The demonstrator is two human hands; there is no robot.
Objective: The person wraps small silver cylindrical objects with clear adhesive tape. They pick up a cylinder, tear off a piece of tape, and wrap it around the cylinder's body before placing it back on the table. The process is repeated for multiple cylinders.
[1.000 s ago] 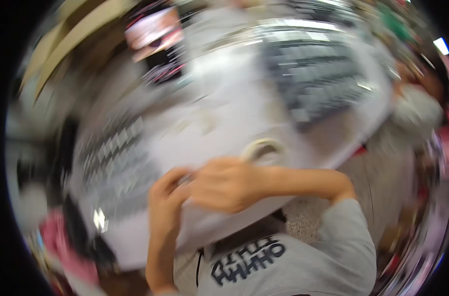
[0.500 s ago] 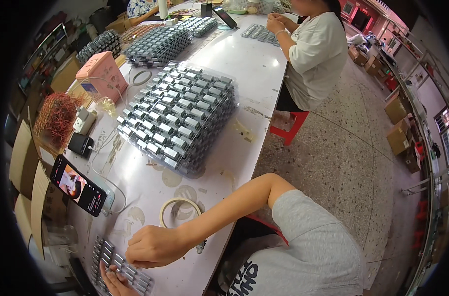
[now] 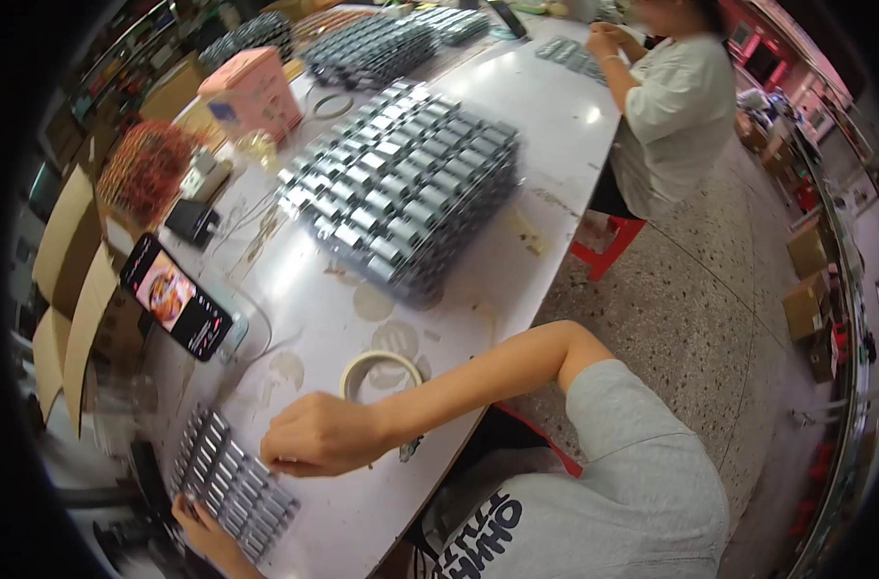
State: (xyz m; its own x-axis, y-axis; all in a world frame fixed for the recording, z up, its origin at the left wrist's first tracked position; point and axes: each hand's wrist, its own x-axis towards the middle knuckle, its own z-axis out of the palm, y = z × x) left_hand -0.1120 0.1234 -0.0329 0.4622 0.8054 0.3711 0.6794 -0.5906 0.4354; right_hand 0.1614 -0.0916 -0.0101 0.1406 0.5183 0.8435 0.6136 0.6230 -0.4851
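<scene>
At the lower left lies a tray of small silver metal parts (image 3: 229, 473), set in rows. My left hand (image 3: 208, 536) rests at the tray's near left edge, its fingers apart and touching the parts there. My right hand (image 3: 319, 436) hovers by the tray's right edge with its fingers curled closed. Whatever the right fingers hold, if anything, is hidden behind the back of the hand. A roll of cream tape (image 3: 348, 381) lies just beyond my right wrist.
A tall stack of filled trays (image 3: 401, 183) stands mid-table. Left of it are a lit phone (image 3: 181, 297), cables, a black adapter (image 3: 192, 222), a pink box (image 3: 251, 95) and an open carton (image 3: 72, 251). A co-worker (image 3: 676, 125) sits at the far right side.
The view has shifted, so the table's things appear farther up and right. My left fingers have moved from lying over the tray to its left edge. My right hand stays curled near the tray.
</scene>
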